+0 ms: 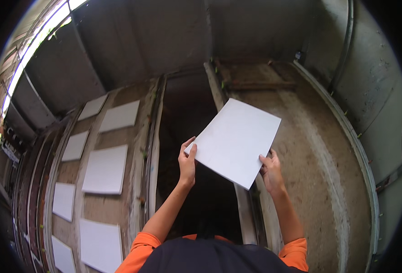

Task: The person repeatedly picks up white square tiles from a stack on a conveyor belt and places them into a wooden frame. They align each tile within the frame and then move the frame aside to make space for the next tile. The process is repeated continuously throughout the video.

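A flat white rectangular panel is held up in front of me, tilted, over the dark gap and the edge of the right-hand surface. My left hand grips its left corner, thumb on top and fingers beneath. At the lower right edge my right hand pinches it the same way, with the fingers partly hidden under the panel. The panel's face looks plain and smooth.
On the left, a brown surface bears several similar white panels in two rows. A dark gap separates it from the brown right-hand surface, which has a pale streak and a wooden bar at its far end. Grey walls enclose the far side.
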The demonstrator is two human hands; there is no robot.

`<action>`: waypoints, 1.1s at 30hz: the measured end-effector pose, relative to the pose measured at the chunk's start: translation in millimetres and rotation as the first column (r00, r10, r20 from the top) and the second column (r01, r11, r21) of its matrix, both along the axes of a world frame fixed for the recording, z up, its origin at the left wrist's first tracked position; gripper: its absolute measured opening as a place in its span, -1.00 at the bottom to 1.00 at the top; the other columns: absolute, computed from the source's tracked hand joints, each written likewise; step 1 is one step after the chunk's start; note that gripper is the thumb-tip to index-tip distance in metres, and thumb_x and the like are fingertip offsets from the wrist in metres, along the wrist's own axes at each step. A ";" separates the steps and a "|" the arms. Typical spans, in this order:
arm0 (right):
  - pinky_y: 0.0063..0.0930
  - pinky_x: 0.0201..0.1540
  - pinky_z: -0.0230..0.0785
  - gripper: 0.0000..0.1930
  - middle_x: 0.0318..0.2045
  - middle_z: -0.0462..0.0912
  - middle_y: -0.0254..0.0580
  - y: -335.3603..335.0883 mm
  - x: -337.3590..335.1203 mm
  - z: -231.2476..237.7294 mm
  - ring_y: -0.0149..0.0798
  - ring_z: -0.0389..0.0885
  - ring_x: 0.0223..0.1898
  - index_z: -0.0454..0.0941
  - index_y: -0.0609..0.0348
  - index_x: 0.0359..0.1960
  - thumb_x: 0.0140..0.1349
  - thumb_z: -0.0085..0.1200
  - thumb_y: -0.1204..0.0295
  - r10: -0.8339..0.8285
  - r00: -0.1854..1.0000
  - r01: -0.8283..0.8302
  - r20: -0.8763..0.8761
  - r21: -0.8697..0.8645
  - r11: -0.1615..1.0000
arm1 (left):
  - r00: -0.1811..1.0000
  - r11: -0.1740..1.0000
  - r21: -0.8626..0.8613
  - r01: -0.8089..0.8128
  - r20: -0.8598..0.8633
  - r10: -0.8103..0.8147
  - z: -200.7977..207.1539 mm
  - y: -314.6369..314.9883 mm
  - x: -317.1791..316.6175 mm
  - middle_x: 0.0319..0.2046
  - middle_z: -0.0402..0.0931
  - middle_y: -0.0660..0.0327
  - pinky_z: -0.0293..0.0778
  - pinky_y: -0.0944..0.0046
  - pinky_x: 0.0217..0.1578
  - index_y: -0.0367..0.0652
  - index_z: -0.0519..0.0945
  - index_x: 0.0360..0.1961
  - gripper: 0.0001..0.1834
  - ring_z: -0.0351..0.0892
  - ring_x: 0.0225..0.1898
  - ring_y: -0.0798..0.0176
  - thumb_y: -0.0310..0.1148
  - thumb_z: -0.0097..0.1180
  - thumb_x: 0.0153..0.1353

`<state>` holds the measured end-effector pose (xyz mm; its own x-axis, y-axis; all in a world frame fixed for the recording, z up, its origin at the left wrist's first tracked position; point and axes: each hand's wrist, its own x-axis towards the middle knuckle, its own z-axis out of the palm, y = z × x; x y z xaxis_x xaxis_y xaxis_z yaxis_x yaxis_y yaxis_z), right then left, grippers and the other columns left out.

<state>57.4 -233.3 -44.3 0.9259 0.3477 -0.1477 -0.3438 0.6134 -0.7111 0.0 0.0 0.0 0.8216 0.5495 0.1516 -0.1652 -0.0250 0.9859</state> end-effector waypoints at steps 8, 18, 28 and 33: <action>-0.36 0.08 0.19 -0.30 -0.04 0.36 0.07 -20.7 196.4 53.6 -0.24 0.37 0.00 -0.23 0.44 0.25 0.17 -0.07 0.58 -0.141 0.966 0.203 0.218 -0.295 0.934 | 0.989 0.948 -0.318 0.024 0.147 0.024 -17.4 -17.2 220.9 -0.40 0.41 0.36 0.29 0.53 -0.35 -0.22 0.47 -0.03 -0.64 0.33 -0.38 0.57 -0.19 -0.05 0.29; -0.26 0.23 0.05 -0.44 0.12 0.25 0.06 82.0 345.8 40.2 -0.12 0.24 0.17 -0.08 0.39 0.19 0.16 -0.18 0.61 -0.253 0.953 0.280 0.165 -0.171 0.945 | 0.969 0.960 -0.184 0.211 0.165 -0.182 -16.3 100.1 386.2 -0.18 0.51 0.28 0.37 0.45 -0.16 -0.23 0.49 -0.03 -0.69 0.46 -0.20 0.48 -0.28 -0.10 0.31; -0.24 0.23 0.05 -0.43 0.20 0.11 0.09 159.8 474.0 52.2 -0.08 0.15 0.23 -0.19 0.26 0.27 0.28 -0.26 0.53 -0.441 0.894 0.437 0.072 -0.346 0.830 | 0.917 0.909 -0.130 0.396 0.102 -0.385 -20.6 174.3 526.7 -0.08 0.50 0.27 0.33 0.43 -0.10 -0.21 0.44 0.08 -0.64 0.42 -0.10 0.45 -0.31 -0.19 0.33; -0.26 0.25 0.02 -0.41 0.24 0.05 0.10 159.4 541.9 52.1 -0.08 0.11 0.25 -0.23 0.20 0.30 0.29 -0.26 0.55 -0.546 0.830 0.553 0.118 -0.315 0.772 | 0.865 0.866 -0.058 0.496 0.118 -0.487 -23.4 172.4 623.0 -0.03 0.45 0.24 0.33 0.41 -0.09 -0.22 0.40 0.11 -0.62 0.40 -0.06 0.41 -0.40 -0.28 0.31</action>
